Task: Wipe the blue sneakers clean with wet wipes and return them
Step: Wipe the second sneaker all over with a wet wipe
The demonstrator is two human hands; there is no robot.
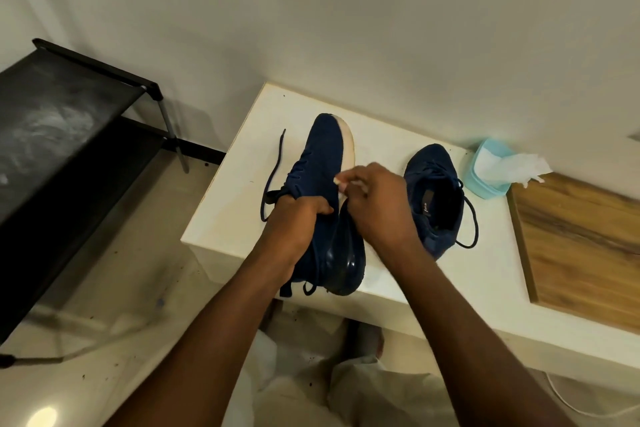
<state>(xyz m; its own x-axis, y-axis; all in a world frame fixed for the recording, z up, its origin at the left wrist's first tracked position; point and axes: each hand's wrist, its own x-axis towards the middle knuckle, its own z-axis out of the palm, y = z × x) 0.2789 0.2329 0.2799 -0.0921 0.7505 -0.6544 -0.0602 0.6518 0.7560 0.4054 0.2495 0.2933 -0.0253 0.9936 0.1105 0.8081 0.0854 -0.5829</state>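
Fingers [349,180] of right hand [375,206] pinched shut on a small wet wipe [341,183], pressed to the white sole edge of the tilted blue sneaker [323,163]; left hand [294,224] just beside, clamped round its collar. Second sneaker [434,198] sits right of the fingers on the white table [228,215], wipe pack [490,172] beyond. Likely light, soft knit upper, stiffer sole; collar or heel grip looks best

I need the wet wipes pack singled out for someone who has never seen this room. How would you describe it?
Find the white table against the wall, with a wooden board at its right end. Between that board and the sneaker standing by itself sits the wet wipes pack. It is the only pale blue thing there, with a crumpled white wipe sticking out.
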